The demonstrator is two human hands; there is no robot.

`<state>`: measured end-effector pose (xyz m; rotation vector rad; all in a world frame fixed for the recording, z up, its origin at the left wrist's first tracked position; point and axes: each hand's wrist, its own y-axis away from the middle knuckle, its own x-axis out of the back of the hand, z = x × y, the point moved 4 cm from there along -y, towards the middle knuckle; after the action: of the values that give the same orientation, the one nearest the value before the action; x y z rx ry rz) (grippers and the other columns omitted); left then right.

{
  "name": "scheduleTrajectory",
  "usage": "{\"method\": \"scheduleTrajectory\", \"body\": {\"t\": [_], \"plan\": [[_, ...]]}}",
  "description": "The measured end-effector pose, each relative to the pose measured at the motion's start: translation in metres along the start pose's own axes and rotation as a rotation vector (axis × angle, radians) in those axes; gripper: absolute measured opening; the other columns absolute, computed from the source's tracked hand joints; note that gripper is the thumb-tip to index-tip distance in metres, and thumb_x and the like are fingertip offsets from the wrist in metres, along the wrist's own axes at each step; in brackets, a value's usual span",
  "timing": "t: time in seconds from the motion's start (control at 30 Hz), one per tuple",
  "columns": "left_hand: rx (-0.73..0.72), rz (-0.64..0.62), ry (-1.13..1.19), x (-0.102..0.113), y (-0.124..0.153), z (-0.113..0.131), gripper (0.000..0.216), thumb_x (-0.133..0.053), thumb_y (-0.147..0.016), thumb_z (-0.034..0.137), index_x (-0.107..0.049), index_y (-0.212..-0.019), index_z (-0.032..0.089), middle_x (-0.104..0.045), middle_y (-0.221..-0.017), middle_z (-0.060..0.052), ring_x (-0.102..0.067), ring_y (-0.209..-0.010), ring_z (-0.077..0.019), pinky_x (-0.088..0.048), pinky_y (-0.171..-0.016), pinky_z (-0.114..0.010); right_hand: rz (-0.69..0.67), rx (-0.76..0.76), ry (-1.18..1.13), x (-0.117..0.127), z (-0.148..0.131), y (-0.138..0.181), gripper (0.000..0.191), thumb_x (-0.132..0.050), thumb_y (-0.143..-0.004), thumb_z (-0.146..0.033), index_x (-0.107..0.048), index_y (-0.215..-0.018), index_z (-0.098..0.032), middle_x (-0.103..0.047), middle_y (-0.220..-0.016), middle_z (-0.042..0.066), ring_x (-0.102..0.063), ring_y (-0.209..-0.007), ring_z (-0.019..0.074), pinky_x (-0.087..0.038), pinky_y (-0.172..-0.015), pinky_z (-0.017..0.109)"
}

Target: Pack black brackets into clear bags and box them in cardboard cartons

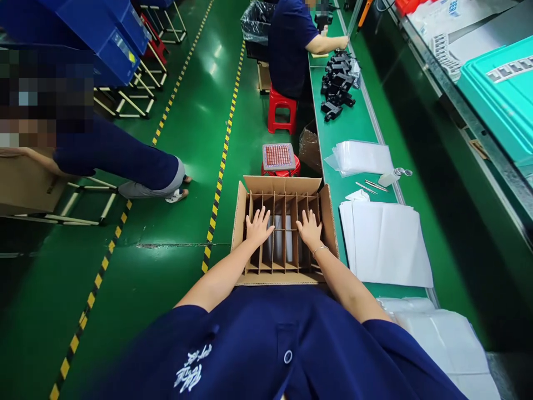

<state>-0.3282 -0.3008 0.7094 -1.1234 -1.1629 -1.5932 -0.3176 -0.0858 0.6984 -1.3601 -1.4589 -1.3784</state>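
Note:
An open cardboard box [240, 214] stands in front of me, fitted with a cardboard divider grid [283, 214] that splits it into several narrow cells. My left hand [257, 226] lies flat on the grid's left half with its fingers spread. My right hand [309, 228] lies flat on the right half, fingers spread too, with a thin bracelet at the wrist. Neither hand holds anything. White items show down inside the middle cells between my hands.
A green workbench [353, 128] runs along the right with white sheets [385, 241], clear plastic bags [360, 157], a small bottle [391, 176] and black parts [338, 83]. A person sits on a red stool [282, 108] ahead. Another person leans over a carton [25, 186] at left. A red stool [280, 158] stands beyond the box.

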Motion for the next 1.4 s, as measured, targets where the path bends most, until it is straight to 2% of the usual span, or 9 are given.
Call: {"method": "scheduleTrajectory", "body": {"t": [0.13, 0.23, 0.3, 0.4, 0.63, 0.83, 0.97, 1.1, 1.4], "plan": [[0.033, 0.078, -0.007, 0.039, -0.036, -0.012, 0.054, -0.029, -0.098, 0.028, -0.033, -0.150, 0.016, -0.026, -0.161, -0.009, -0.021, -0.149, -0.0251, -0.024, -0.118, -0.048, 0.087, 0.143, 0.021, 0.045, -0.013, -0.035, 0.057, -0.028, -0.102, -0.037, -0.023, -0.154, -0.013, -0.022, -0.161, 0.015, -0.023, -0.146, 0.0267, -0.027, -0.114, 0.046], [-0.011, 0.035, -0.032, 0.064, -0.086, -0.027, 0.044, -0.033, -0.098, 0.027, -0.055, -0.133, 0.014, -0.054, -0.142, -0.015, -0.043, -0.137, -0.0266, -0.032, -0.113, -0.044, 0.028, 0.282, 0.043, 0.070, -0.026, -0.079, 0.050, -0.028, -0.103, -0.037, -0.043, -0.143, -0.012, -0.046, -0.147, 0.017, -0.042, -0.135, 0.0244, -0.032, -0.110, 0.037], [-0.063, -0.049, -0.047, 0.067, -0.113, -0.035, 0.038, -0.040, -0.096, 0.034, -0.069, -0.112, 0.014, -0.069, -0.117, -0.015, -0.058, -0.119, -0.0270, -0.040, -0.105, -0.043, -0.040, 0.308, 0.057, 0.073, -0.030, -0.105, 0.046, -0.033, -0.102, -0.043, -0.056, -0.130, -0.015, -0.060, -0.132, 0.016, -0.053, -0.124, 0.0259, -0.037, -0.105, 0.038], [-0.112, -0.143, -0.068, 0.059, -0.133, -0.044, 0.041, -0.041, -0.097, 0.040, -0.072, -0.093, 0.014, -0.074, -0.098, -0.012, -0.064, -0.104, -0.0236, -0.044, -0.099, -0.041, -0.143, 0.310, 0.083, 0.061, -0.030, -0.125, 0.044, -0.034, -0.101, -0.048, -0.060, -0.121, -0.018, -0.069, -0.114, 0.014, -0.063, -0.108, 0.0266, -0.044, -0.094, 0.037], [-0.178, -0.218, -0.065, 0.041, -0.131, -0.044, 0.047, -0.034, -0.099, 0.035, -0.073, -0.093, 0.010, -0.073, -0.101, -0.016, -0.061, -0.107, -0.0251, -0.040, -0.100, -0.039, -0.234, 0.274, 0.112, 0.035, -0.024, -0.113, 0.048, -0.022, -0.103, -0.046, -0.054, -0.124, -0.017, -0.068, -0.117, 0.016, -0.063, -0.109, 0.0256, -0.045, -0.087, 0.034], [-0.126, -0.156, -0.028, 0.051, -0.133, -0.042, 0.043, -0.035, -0.097, 0.040, -0.061, -0.126, 0.022, -0.069, -0.119, -0.008, -0.056, -0.111, -0.0248, -0.045, -0.092, -0.035, -0.246, 0.266, 0.129, 0.049, -0.039, -0.129, 0.053, -0.027, -0.101, -0.051, -0.058, -0.121, -0.012, -0.067, -0.116, 0.021, -0.063, -0.109, 0.0306, -0.047, -0.089, 0.040], [-0.072, -0.161, -0.019, 0.051, -0.133, -0.041, 0.039, -0.039, -0.095, 0.045, -0.068, -0.110, 0.024, -0.073, -0.104, -0.006, -0.058, -0.106, -0.0251, -0.049, -0.086, -0.033, -0.257, 0.350, 0.090, 0.052, -0.077, -0.146, 0.052, -0.038, -0.097, -0.056, -0.061, -0.122, -0.015, -0.068, -0.120, 0.018, -0.062, -0.113, 0.0292, -0.046, -0.093, 0.037], [-0.054, -0.171, -0.019, 0.050, -0.127, -0.041, 0.038, -0.037, -0.096, 0.044, -0.067, -0.107, 0.023, -0.072, -0.105, -0.008, -0.058, -0.107, -0.0256, -0.049, -0.088, -0.036, -0.316, 0.429, 0.039, 0.036, -0.106, -0.138, 0.052, -0.028, -0.101, -0.054, -0.064, -0.122, -0.024, -0.071, -0.116, 0.009, -0.065, -0.109, 0.0229, -0.048, -0.087, 0.029], [-0.017, -0.236, 0.008, 0.025, -0.115, -0.041, 0.039, -0.035, -0.098, 0.044, -0.065, -0.110, 0.021, -0.070, -0.112, -0.011, -0.056, -0.114, -0.0269, -0.046, -0.094, -0.037, -0.380, 0.404, 0.024, 0.008, -0.095, -0.122, 0.063, -0.021, -0.100, -0.059, -0.066, -0.125, -0.022, -0.069, -0.119, 0.013, -0.063, -0.113, 0.0264, -0.046, -0.092, 0.033]]}}
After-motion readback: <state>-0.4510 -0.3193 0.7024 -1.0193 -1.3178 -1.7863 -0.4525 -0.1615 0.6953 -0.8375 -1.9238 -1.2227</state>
